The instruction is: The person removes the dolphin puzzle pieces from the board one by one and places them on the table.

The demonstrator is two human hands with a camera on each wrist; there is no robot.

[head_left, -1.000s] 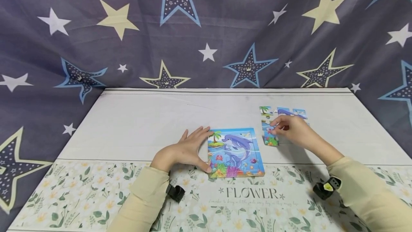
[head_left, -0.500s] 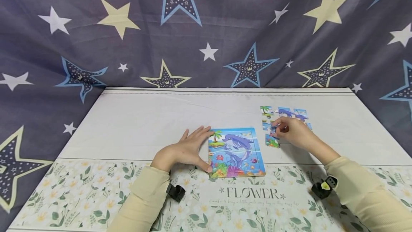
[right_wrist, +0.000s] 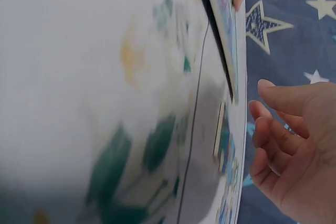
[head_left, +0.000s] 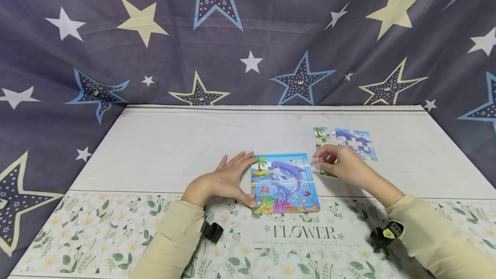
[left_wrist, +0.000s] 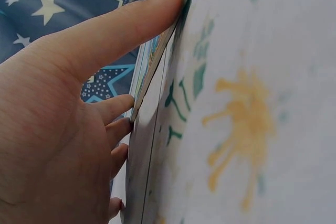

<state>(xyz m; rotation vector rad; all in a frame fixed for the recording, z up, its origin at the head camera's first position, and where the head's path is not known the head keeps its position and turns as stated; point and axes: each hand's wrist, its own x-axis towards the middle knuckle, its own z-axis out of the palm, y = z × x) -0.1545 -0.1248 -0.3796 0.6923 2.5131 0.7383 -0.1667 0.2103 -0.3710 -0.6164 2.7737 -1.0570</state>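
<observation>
A square puzzle board (head_left: pixel 284 182) with a dolphin picture lies flat on the table. My left hand (head_left: pixel 224 182) rests at its left side, thumb by the lower corner and fingertips by the upper one; in the left wrist view the thumb (left_wrist: pixel 142 17) lies against the board's edge. To the right of the board my right hand (head_left: pixel 348 165) hovers over a group of puzzle pieces (head_left: pixel 352 136), partly covering them. The right wrist view shows this hand (right_wrist: pixel 299 140) with loosely bent fingers, thumb apart from them, and nothing between them.
A white and floral table cover (head_left: pixel 306 236) with the word FLOWER lies under everything. Behind it hangs a dark curtain (head_left: pixel 248 33) with stars. Black wrist cameras sit by the left sleeve (head_left: pixel 174 227) and the right sleeve (head_left: pixel 430 223).
My right hand has shifted left and slightly nearer, towards the board, uncovering pieces on the right of the group. The lower left piece has moved slightly nearer. My left hand has stayed still.
</observation>
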